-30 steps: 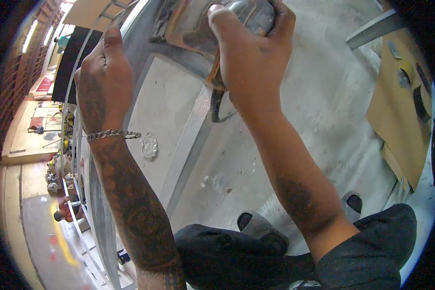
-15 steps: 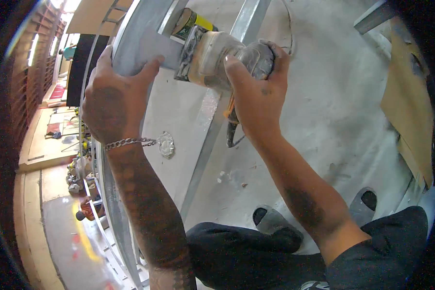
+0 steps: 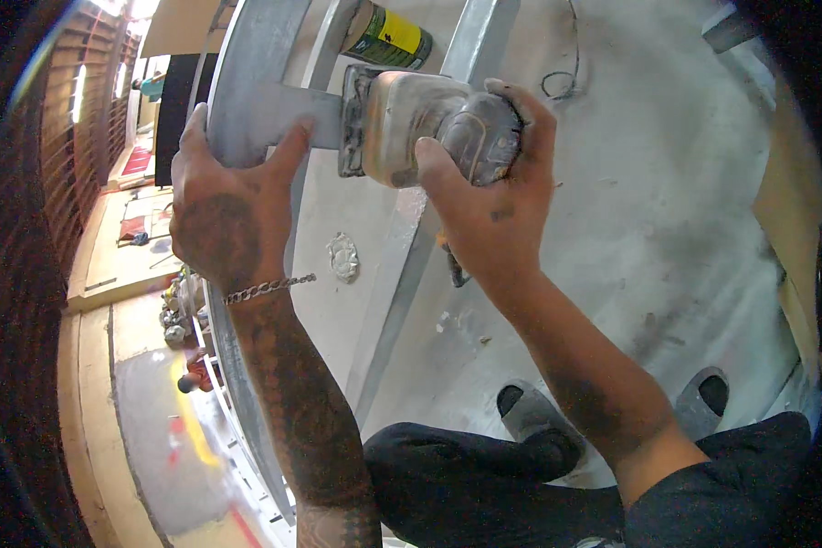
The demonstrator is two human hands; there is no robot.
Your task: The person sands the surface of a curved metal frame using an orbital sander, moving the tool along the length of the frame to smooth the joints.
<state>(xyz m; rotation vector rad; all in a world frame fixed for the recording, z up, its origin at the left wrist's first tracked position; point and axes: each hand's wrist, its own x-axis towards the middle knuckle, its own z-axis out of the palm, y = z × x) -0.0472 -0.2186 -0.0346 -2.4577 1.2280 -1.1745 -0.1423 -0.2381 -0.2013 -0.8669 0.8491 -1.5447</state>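
My right hand is wrapped over the rounded top of a dusty electric sander. The sander lies sideways, its flat pad against the end of a short grey plate that joins a wide curved grey metal frame. On the frame beside that plate, my left hand clasps the near part, thumb on the inner side and fingers over the outer edge. A chain bracelet circles my left wrist. Part of the sander's cord shows under my right hand.
A green and yellow can lies just beyond the sander. Straight metal bars run below it, over a pale dusty floor with a crumpled scrap. Cardboard stands at the right. A person is far off at the left.
The sander has turned from a slant to nearly square against the plate's end. The whole view has shifted slightly, and more of the can shows. Both hands keep their holds.
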